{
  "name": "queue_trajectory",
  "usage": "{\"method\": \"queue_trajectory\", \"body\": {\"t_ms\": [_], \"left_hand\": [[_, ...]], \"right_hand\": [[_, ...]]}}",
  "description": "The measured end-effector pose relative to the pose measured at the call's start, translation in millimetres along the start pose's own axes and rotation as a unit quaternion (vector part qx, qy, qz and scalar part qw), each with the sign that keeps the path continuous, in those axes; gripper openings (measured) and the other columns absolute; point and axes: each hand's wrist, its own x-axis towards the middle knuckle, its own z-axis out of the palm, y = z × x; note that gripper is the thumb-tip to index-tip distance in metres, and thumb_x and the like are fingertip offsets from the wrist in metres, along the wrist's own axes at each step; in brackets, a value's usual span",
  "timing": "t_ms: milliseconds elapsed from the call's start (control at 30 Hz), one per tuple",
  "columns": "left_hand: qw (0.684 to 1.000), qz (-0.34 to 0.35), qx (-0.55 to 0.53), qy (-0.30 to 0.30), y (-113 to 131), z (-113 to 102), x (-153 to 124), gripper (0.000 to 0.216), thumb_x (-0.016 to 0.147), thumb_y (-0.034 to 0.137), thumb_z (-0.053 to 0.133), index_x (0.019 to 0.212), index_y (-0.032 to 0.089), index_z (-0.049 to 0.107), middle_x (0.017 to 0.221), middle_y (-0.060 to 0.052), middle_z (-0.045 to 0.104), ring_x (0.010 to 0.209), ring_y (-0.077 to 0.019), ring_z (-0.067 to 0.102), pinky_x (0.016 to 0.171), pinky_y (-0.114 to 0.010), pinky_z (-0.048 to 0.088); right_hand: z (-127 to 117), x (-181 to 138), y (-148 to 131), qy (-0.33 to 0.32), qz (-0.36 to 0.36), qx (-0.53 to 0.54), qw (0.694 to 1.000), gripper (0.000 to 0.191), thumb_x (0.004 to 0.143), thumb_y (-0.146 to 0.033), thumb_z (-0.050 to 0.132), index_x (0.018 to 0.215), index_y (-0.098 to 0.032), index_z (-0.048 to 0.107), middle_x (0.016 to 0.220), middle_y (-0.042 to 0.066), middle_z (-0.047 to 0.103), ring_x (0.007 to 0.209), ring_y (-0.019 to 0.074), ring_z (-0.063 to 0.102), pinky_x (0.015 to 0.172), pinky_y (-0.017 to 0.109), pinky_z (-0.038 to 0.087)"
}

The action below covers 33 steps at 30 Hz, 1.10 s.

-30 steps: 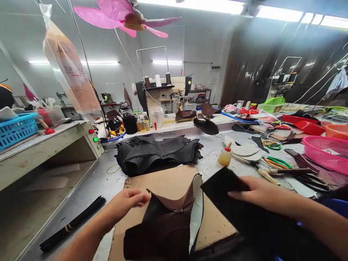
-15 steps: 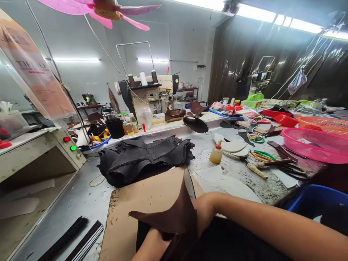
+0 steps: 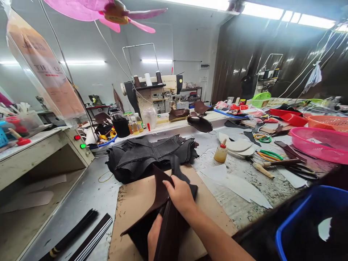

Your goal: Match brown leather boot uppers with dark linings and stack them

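Note:
A dark brown leather piece with a black underside stands folded over a tan board. My right hand is closed on its upper edge, thumb on the near side. Lower down, my left hand grips the same piece from the left, its fingertips partly hidden by the fold. Just behind the board lies a stack of black leather pieces. White paper-like pieces rest to the right, below a small glue bottle with a red cap.
Dark strips lie at the front left, beside a cabinet. A hammer, a pink basket and round white pieces occupy the right. A blue bin stands at the front right; a sewing machine is behind.
My right hand has come from the far side of the leather piece up onto its top edge. The piece has turned and folded narrower. My view has shifted slightly left.

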Motion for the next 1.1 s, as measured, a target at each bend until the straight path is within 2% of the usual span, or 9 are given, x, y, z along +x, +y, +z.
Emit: {"method": "queue_trajectory", "body": {"t_ms": [100, 300, 400, 467, 533, 633, 833, 900, 1100], "left_hand": [[0.995, -0.067, -0.001, 0.069, -12, -10, -17, 0.051, 0.065, 0.056, 0.056, 0.1, 0.019, 0.066, 0.097, -0.011, 0.073, 0.099, -0.0367, 0.063, 0.089, -0.046, 0.046], [0.984, -0.127, -0.095, 0.078, -31, -33, -19, 0.053, 0.064, 0.067, 0.058, 0.08, 0.017, 0.064, 0.076, -0.009, 0.072, 0.085, -0.0345, 0.067, 0.081, -0.044, 0.049], [0.983, -0.112, -0.136, 0.06, -31, -37, -17, 0.053, 0.06, 0.065, 0.062, 0.082, 0.017, 0.065, 0.08, -0.01, 0.073, 0.088, -0.0331, 0.067, 0.082, -0.042, 0.05], [0.981, -0.104, -0.158, 0.039, -27, -36, -17, 0.055, 0.06, 0.065, 0.061, 0.085, 0.016, 0.065, 0.083, -0.01, 0.074, 0.088, -0.0322, 0.067, 0.081, -0.041, 0.051], [0.981, -0.1, -0.16, 0.034, -21, -36, -17, 0.054, 0.057, 0.065, 0.062, 0.081, 0.016, 0.065, 0.08, -0.011, 0.074, 0.084, -0.0323, 0.068, 0.077, -0.04, 0.052], [0.984, -0.092, -0.145, 0.045, -11, -33, -17, 0.05, 0.054, 0.063, 0.066, 0.072, 0.016, 0.063, 0.069, -0.009, 0.072, 0.076, -0.0319, 0.067, 0.072, -0.04, 0.052], [0.983, -0.049, -0.175, 0.001, 23, -22, 0, 0.056, 0.054, 0.069, 0.065, 0.068, 0.015, 0.059, 0.062, -0.007, 0.065, 0.065, -0.0262, 0.063, 0.061, -0.035, 0.049], [0.979, -0.016, -0.2, -0.024, 47, -33, 8, 0.064, 0.056, 0.073, 0.062, 0.08, 0.013, 0.059, 0.067, -0.005, 0.064, 0.064, -0.0221, 0.062, 0.06, -0.032, 0.049], [0.953, 0.172, -0.135, -0.212, 151, -113, 3, 0.073, 0.067, 0.048, 0.072, 0.13, 0.022, 0.044, 0.087, 0.0, 0.059, 0.073, -0.0145, 0.058, 0.069, -0.027, 0.048]], "right_hand": [[-2, 7, 7, 0.031, 0.014, -0.015, 0.999, 0.025, 0.094, -0.034, 0.045, 0.086, -0.019, 0.063, 0.082, 0.007, 0.07, 0.077, 0.021, 0.064, 0.065, 0.026, 0.04], [-7, 23, 18, 0.027, 0.018, -0.061, 0.998, 0.024, 0.092, -0.032, 0.047, 0.085, -0.017, 0.064, 0.08, 0.009, 0.07, 0.076, 0.0245, 0.066, 0.066, 0.03, 0.045], [-16, 17, 6, 0.034, -0.026, -0.091, 0.995, 0.036, 0.084, -0.03, 0.061, 0.115, -0.013, 0.059, 0.113, 0.018, 0.065, 0.106, 0.0326, 0.059, 0.086, 0.041, 0.045], [-25, 1, -7, 0.016, -0.154, -0.128, 0.98, 0.063, 0.076, -0.032, 0.071, 0.131, -0.014, 0.048, 0.137, 0.02, 0.048, 0.127, 0.0343, 0.043, 0.101, 0.047, 0.036], [-33, -21, -18, -0.079, -0.346, -0.175, 0.918, 0.073, 0.07, -0.04, 0.076, 0.132, -0.015, 0.047, 0.142, 0.018, 0.043, 0.133, 0.0314, 0.036, 0.107, 0.045, 0.031], [-33, -55, -19, -0.241, -0.539, -0.246, 0.768, 0.057, 0.065, -0.038, 0.08, 0.111, -0.01, 0.061, 0.114, 0.015, 0.065, 0.11, 0.0276, 0.056, 0.105, 0.039, 0.035], [-33, -59, -17, -0.26, -0.59, -0.404, 0.649, 0.012, 0.062, -0.019, 0.08, 0.065, -0.017, 0.069, 0.064, 0.007, 0.067, 0.07, 0.0218, 0.056, 0.08, 0.036, 0.045], [-57, -43, -36, -0.246, -0.609, -0.363, 0.661, 0.012, 0.068, -0.018, 0.076, 0.062, -0.019, 0.065, 0.066, 0.003, 0.065, 0.069, 0.019, 0.052, 0.075, 0.033, 0.044], [-151, -31, -85, -0.092, -0.521, -0.066, 0.846, 0.016, 0.089, -0.024, 0.06, 0.074, -0.02, 0.062, 0.076, 0.001, 0.061, 0.077, 0.0147, 0.051, 0.077, 0.03, 0.04]]}}
